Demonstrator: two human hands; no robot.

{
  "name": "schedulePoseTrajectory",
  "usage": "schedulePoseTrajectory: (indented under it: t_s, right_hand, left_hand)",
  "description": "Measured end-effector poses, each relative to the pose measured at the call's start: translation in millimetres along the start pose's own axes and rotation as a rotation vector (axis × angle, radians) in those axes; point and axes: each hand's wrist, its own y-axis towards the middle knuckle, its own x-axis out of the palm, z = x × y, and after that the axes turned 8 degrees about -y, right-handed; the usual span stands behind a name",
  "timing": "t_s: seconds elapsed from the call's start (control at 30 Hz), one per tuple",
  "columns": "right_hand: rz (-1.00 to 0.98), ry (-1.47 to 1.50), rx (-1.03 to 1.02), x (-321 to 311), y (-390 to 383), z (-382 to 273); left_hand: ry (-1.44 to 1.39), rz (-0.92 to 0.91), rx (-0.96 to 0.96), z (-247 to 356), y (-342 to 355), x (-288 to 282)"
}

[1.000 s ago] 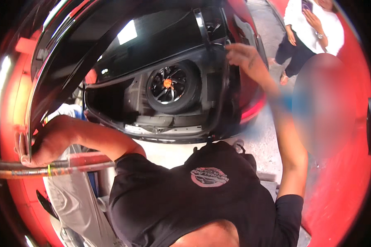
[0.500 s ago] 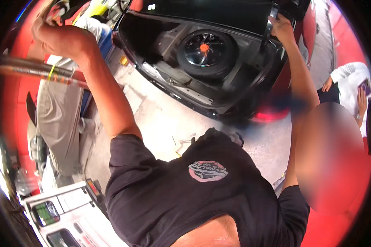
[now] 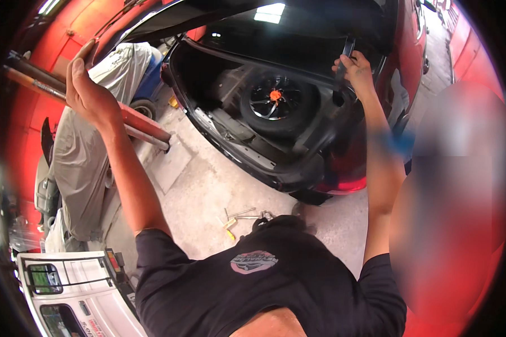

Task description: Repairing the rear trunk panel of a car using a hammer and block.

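Note:
In front of me stands a dark car with its trunk [image 3: 225, 135] raised open. Inside lies a spare wheel [image 3: 274, 108] with an orange centre. My left hand [image 3: 93, 95] is up at the left, fingers stretched out against the edge of the raised trunk lid [image 3: 168, 19]. At the trunk's right side, my right hand [image 3: 356, 70] is closed round a dark flat bar [image 3: 348, 48]. Whether that bar joins the car is hard to tell. A red tail light [image 3: 351, 184] glows below my right forearm.
Several hand tools [image 3: 244, 215] lie on the concrete floor [image 3: 180, 196]. Metal poles [image 3: 143, 133] cross the left side near a cloth-covered vehicle [image 3: 78, 174]. A white van [image 3: 78, 292] stands lower left. A blurred shape [image 3: 455, 208] fills the right.
The view has shifted, bringing more of the trunk lid into sight. My left hand appears lower against the lid edge. My right hand still grips the bar.

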Motion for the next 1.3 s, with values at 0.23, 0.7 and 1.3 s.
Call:
schedulePoseTrajectory:
  t_s: [0.23,0.7,1.3]
  right_hand:
    - [-0.122,0.087,0.086,-14.1,1.6,-0.4]
    - [-0.365,0.326,0.037,-2.6,61.6,8.6]
    - [-0.458,0.230,-0.009,4.7,65.2,30.2]
  left_hand:
    - [-0.167,0.270,0.051,-21.8,-36.8,9.3]
    - [0.313,0.153,-0.337,94.4,-113.6,-4.0]
    - [0.873,-0.380,-0.004,217.1,-119.4,221.9]
